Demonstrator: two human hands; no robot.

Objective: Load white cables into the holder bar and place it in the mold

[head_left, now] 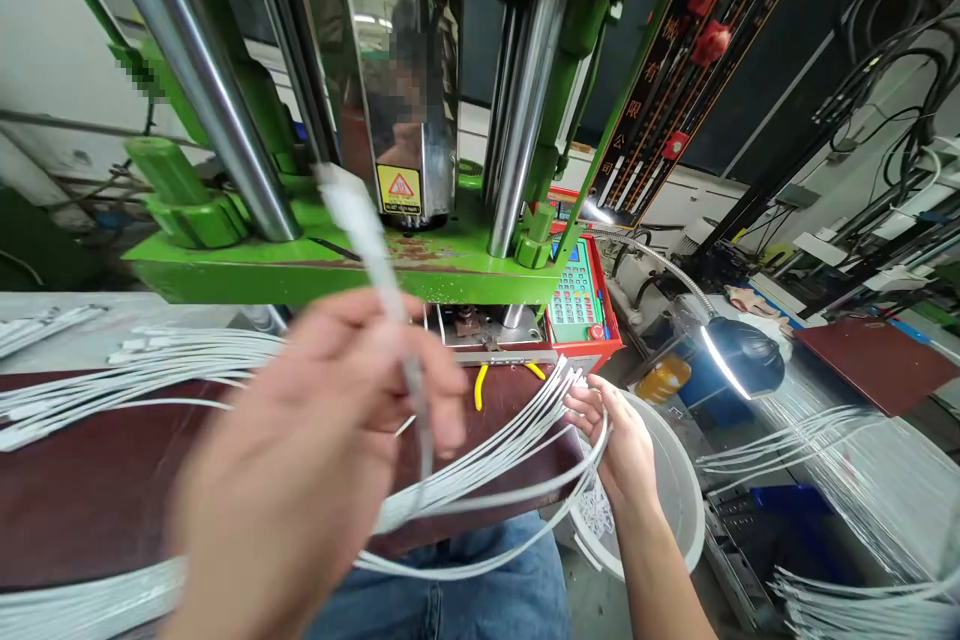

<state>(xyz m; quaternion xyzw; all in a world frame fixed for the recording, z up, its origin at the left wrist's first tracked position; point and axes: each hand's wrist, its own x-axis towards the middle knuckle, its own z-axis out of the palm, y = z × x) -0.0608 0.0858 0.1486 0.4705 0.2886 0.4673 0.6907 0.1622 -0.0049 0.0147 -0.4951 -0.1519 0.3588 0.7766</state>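
My left hand (292, 460), blurred by motion, is raised close to the camera. Its thumb and fingers are closed round a white cable (364, 230), whose wider pale end points up towards the green machine. At the right, my right hand (622, 445) has its fingers curled round the end of a bundle of white cables (495, 455). These cables run left across the brown board (82, 500) and pass behind my left hand. One loose loop sags below the bundle, over my jeans. A yellow-handled tool (481, 388) lies on the board's far side.
Ahead stands a green press-like machine (345, 285) with steel columns and a warning label. A red-framed keypad panel (576, 295) is at its right. More white cables (172, 360) lie left. A white bucket (691, 520) with small white pieces stands beneath my right arm, near a lamp (739, 360).
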